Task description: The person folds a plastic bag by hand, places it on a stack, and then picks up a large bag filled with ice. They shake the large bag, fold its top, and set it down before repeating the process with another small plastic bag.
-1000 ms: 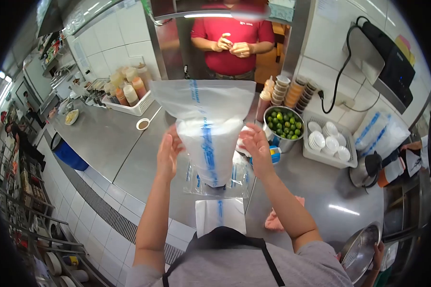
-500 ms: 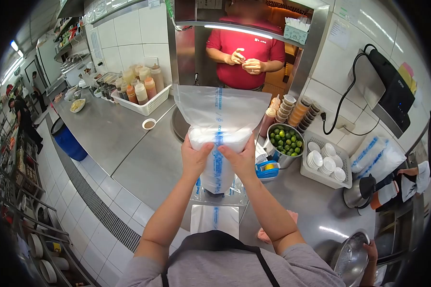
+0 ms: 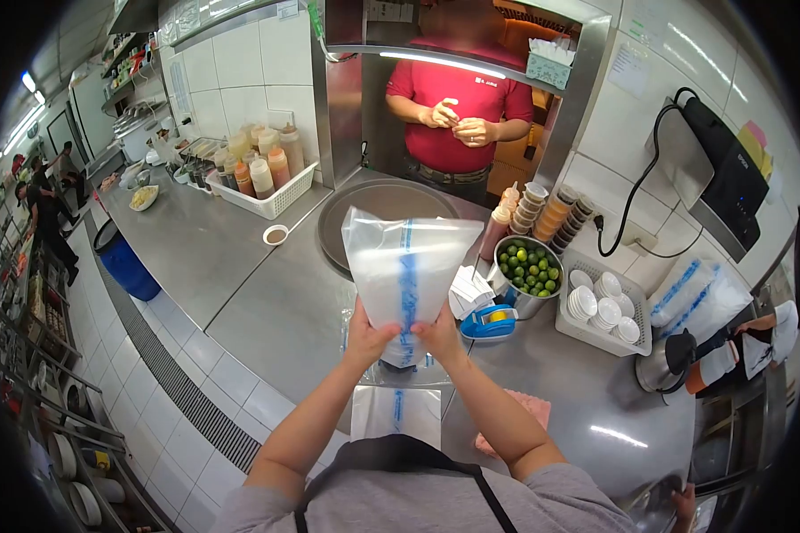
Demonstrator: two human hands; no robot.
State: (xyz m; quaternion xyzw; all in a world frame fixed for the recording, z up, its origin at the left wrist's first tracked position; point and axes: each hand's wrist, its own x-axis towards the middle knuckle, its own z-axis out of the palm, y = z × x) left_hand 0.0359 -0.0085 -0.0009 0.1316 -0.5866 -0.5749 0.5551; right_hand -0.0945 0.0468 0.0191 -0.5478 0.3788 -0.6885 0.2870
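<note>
A clear plastic bag (image 3: 409,275) with blue print down its middle stands upright between my hands, filled with something white I cannot make out. My left hand (image 3: 367,339) grips its lower left side, thumb across the front. On the lower right side my right hand (image 3: 440,336) holds it the same way, fingers hidden behind. The bag's top spreads loose above. Under and behind it lies more clear plastic, and closer to me a flat printed bag (image 3: 396,416) rests on the counter. A blue tape dispenser (image 3: 489,322) sits right of my right hand.
Beyond the bag is a round brown tray (image 3: 333,226). Limes fill a metal pot (image 3: 529,266), beside a basket of white cups (image 3: 596,342). Sauce bottles stand in a white basket (image 3: 280,202). A person in red (image 3: 458,115) stands behind the pass window. A pink cloth (image 3: 529,417) lies right.
My hands have brought the bag down and closer to me, and its wide top has narrowed. More of the round tray shows. At lower right, another person's hand and metal bowl have moved lower.
</note>
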